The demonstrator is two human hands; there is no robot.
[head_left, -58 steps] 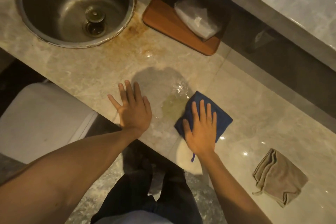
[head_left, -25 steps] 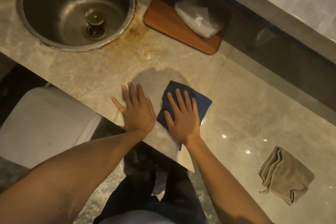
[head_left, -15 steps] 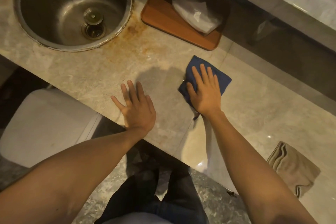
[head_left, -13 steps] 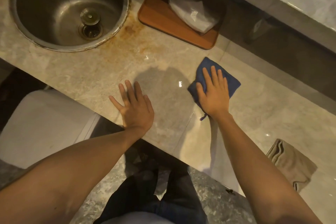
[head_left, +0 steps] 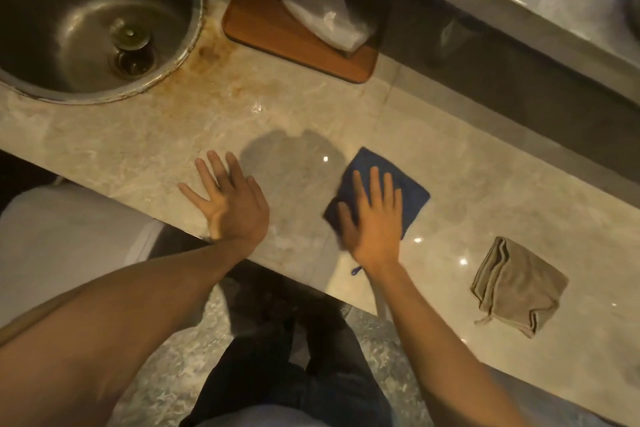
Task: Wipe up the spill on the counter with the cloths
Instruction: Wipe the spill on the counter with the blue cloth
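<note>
A folded blue cloth (head_left: 412, 191) lies flat on the beige marble counter (head_left: 502, 191). My right hand (head_left: 372, 218) presses on it, palm down, fingers spread; its edges are motion-blurred. My left hand (head_left: 228, 201) rests flat on the counter near the front edge, fingers apart, holding nothing. Between the two hands sits a dark shadowed patch (head_left: 294, 170) with a small glint; I cannot tell whether it is wet. A folded tan cloth (head_left: 516, 284) lies untouched to the right.
A round steel sink (head_left: 86, 17) with rusty stains beside it is at the far left. A wooden board (head_left: 277, 35) carrying a white plastic bag (head_left: 329, 15) stands at the back. The counter's front edge runs diagonally under my wrists; a white bin (head_left: 69, 246) sits below.
My right hand slid the blue cloth left over the spill, then away to the back, and has now drawn it back toward the front edge. The puddle's shine is mostly gone. Left hand stayed put.
</note>
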